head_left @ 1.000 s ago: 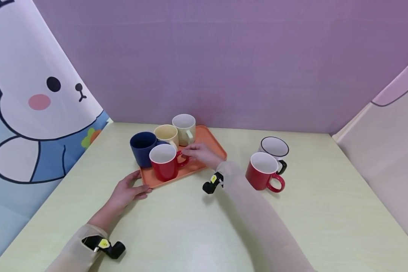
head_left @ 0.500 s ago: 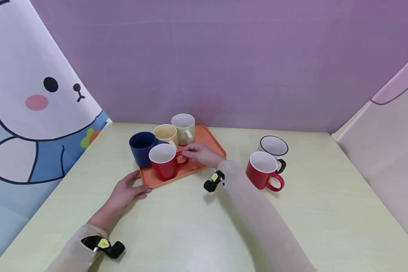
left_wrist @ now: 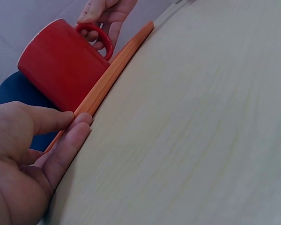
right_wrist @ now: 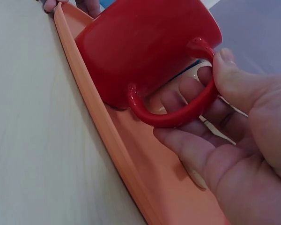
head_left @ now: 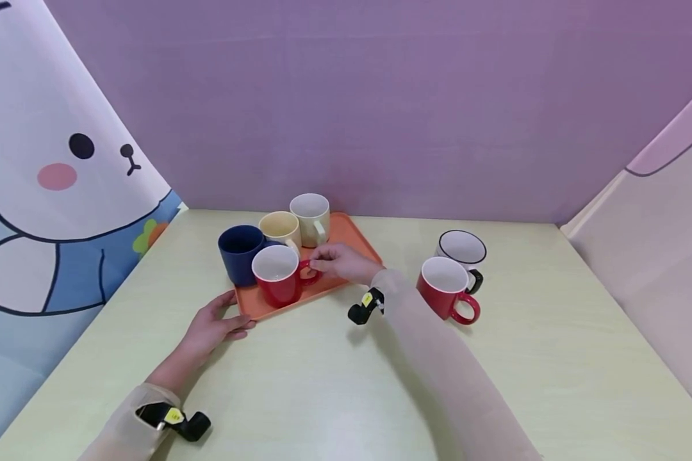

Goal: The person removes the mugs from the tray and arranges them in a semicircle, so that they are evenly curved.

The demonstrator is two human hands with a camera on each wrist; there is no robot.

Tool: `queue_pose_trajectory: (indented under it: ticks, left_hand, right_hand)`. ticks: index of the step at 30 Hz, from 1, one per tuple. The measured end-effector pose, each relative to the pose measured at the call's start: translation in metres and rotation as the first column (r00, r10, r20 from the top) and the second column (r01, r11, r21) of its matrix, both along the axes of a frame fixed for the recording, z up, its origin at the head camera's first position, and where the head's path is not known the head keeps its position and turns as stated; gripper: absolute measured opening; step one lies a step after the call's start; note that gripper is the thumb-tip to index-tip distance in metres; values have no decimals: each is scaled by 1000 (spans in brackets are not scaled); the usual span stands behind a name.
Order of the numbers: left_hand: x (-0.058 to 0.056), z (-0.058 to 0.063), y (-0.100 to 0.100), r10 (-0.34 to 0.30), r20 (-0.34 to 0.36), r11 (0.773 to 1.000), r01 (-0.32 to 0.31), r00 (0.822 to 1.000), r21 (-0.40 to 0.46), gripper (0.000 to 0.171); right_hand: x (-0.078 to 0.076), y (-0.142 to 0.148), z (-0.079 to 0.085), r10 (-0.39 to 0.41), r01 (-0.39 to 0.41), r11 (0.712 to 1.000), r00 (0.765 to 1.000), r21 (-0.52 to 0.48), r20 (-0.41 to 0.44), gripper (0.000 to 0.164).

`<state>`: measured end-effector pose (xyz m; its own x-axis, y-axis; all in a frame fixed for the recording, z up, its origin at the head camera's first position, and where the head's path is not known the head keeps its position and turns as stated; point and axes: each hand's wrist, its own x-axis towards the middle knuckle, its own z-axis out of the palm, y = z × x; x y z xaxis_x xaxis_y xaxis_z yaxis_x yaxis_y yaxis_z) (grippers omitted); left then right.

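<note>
A red mug with a white inside stands upright at the near edge of an orange tray. My right hand holds the mug by its handle, thumb on top and fingers curled through the loop. At the tray's near left corner, my left hand pinches the rim; in the left wrist view its thumb lies on the edge, with fingers below. Sharing the tray are a dark blue mug, a yellow mug and a pale cream mug.
To the right, a second red mug stands on the light wooden table, right in front of a white mug with a black rim and handle. Behind the table rises a purple backdrop. A cartoon-print cloth hangs at the left.
</note>
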<state>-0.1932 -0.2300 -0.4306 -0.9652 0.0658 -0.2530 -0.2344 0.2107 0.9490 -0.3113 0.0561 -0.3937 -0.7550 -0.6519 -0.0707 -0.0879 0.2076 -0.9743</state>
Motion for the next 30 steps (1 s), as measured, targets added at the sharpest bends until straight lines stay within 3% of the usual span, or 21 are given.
queue_pose_trajectory:
  ticks: [4,14,22,30]
  left_hand:
    - [0,-1,-1,1,3,1000,-1,1000,5,78]
    - [1,0,-1,3,12,1000,-3,1000,1,79]
    - [1,2,-2,-5,-5,1000,5,1000,14,78]
    - [2,1,-1,-7,-7,1000,7,1000,26,78]
  right_hand:
    - [4,0,2,20,-20,999,1000,-37,-8,11]
    - [12,-1,13,-22,22,999,1000,-31,0,13]
    - [17,1,22,-114,114,993,993,-11,-26,14]
    - [25,9,41,-167,170,982,985,-87,46,18]
